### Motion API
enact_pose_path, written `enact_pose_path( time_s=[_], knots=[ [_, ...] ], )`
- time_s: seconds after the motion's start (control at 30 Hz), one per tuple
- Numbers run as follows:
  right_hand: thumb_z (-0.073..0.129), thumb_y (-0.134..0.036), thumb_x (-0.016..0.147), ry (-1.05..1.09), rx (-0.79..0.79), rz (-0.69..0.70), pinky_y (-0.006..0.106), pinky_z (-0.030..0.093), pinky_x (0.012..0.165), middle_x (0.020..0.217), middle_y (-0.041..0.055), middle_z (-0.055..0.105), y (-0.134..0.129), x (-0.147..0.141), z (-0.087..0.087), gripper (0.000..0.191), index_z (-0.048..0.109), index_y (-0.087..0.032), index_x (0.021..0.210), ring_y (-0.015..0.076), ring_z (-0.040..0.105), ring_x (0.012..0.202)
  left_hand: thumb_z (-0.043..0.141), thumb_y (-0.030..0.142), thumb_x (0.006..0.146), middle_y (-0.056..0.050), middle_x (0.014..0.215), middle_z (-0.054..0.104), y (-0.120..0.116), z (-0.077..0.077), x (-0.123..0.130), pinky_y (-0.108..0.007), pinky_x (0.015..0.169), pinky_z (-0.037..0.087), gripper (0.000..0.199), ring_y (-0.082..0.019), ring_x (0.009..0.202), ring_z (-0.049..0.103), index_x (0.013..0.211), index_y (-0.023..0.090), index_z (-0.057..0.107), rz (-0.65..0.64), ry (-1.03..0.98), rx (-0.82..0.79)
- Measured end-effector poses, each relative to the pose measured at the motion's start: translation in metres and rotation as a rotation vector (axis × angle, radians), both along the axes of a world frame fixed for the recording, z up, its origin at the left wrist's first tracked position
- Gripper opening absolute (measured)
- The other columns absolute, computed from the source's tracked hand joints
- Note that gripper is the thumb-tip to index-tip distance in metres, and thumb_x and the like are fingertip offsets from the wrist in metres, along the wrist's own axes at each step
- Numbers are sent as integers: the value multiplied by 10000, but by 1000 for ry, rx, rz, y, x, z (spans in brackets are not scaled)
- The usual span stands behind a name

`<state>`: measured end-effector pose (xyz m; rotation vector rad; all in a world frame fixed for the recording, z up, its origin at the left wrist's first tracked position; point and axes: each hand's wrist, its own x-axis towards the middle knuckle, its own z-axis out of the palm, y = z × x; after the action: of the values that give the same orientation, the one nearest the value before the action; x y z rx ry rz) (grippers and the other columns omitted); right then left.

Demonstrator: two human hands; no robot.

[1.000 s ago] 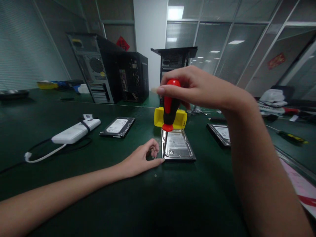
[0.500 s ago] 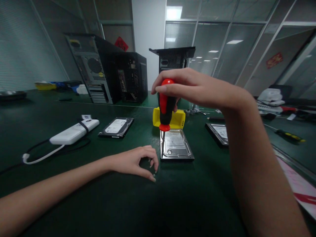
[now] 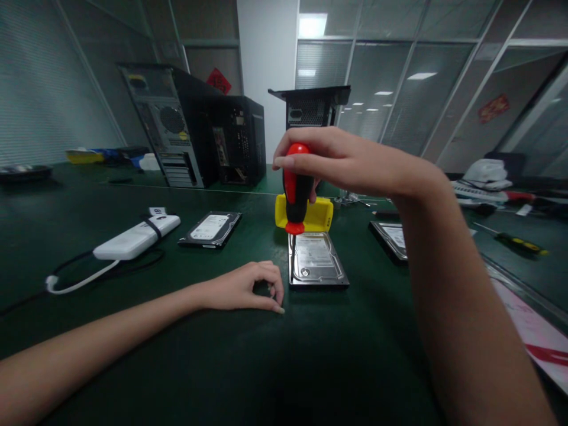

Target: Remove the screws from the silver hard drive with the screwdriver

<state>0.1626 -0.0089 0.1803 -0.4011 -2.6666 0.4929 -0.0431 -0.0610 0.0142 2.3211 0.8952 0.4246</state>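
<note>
My right hand [image 3: 328,155] is wrapped over the handle of a red and black screwdriver [image 3: 296,192], which stands nearly upright. Its tip meets the near left corner of a hard drive [image 3: 317,257] that lies label side up on the green table. Beside that drive's left edge rests my left hand [image 3: 251,287], thumb and fingertips drawn together in a pinch. Whatever lies between those fingertips is too small to make out. Right behind the drive is an open yellow case [image 3: 319,214], partly covered by the screwdriver.
Another hard drive [image 3: 210,229] lies to the left, near a white power strip [image 3: 137,238] with cables. A third drive [image 3: 390,236] is partly behind my right forearm. Farther right is a green and yellow screwdriver [image 3: 519,241]. Computer cases [image 3: 239,139] stand at the back.
My left thumb has closed toward the fingertips, where a tiny object showed before. My right hand and the screwdriver have barely moved; the tip stays at the drive's corner.
</note>
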Motion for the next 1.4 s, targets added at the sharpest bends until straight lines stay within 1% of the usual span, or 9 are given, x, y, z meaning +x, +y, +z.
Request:
enact_pose_path(
  time_s=[0.33,0.57,0.67,0.8,0.9,1.03,1.17,1.3,1.4],
  knots=[
    [430,-418,925,0,42,-112,223,472,651,966,59,605,6,2,-1,331,536,-136,1063,123,587,782,655,297,827,-6,900,571,-3,1,2,-253,751,427,145,-138,838,537,882,164,640,90,-71,-52],
    [430,-401,924,82,214,-153,232,479,644,994,68,605,-3,13,5,330,559,-132,1066,142,585,813,652,272,831,-7,900,564,-3,-1,1,-255,773,433,112,-142,864,542,889,176,658,51,-77,-47],
    [417,-434,915,76,243,-180,226,482,619,995,57,617,-4,20,10,325,562,-181,1059,144,591,816,639,274,841,-9,903,566,-3,-1,1,-262,782,430,107,-145,870,543,876,175,654,49,-93,-63],
    [453,-506,875,42,181,-224,215,488,572,949,35,651,5,34,16,314,570,-248,1010,133,618,756,583,293,877,-4,884,553,-1,-2,2,-253,718,416,131,-134,800,515,867,166,611,147,-161,-67],
    [481,-499,869,-36,116,-279,210,504,558,873,32,669,10,50,19,326,600,-216,979,116,623,691,511,318,915,5,840,540,0,-4,2,-257,677,408,161,-130,748,498,900,164,555,261,-239,-116],
    [478,-435,889,-19,42,-428,210,485,565,788,15,687,7,74,21,309,638,-171,907,91,627,669,455,315,943,2,835,573,1,-9,2,-285,744,428,161,-135,796,545,935,163,506,274,-384,-230],
    [499,-423,864,-33,-70,-551,199,472,564,751,-18,697,10,93,20,283,654,-186,868,75,641,673,531,294,904,-10,821,623,2,-9,3,-286,739,447,146,-128,777,581,896,148,520,264,-439,-310],
    [504,-436,855,-110,-133,-540,195,488,568,790,-2,707,23,97,16,292,653,-195,924,70,644,636,597,285,856,-17,783,653,3,-8,3,-290,732,467,160,-132,753,613,871,131,559,306,-439,-333],
    [510,-449,848,-147,-112,-544,194,491,574,832,34,709,28,90,13,337,651,-168,969,78,643,628,655,290,807,-22,785,662,4,-9,2,-297,724,479,193,-142,752,629,873,127,577,369,-440,-308]
  ],
)
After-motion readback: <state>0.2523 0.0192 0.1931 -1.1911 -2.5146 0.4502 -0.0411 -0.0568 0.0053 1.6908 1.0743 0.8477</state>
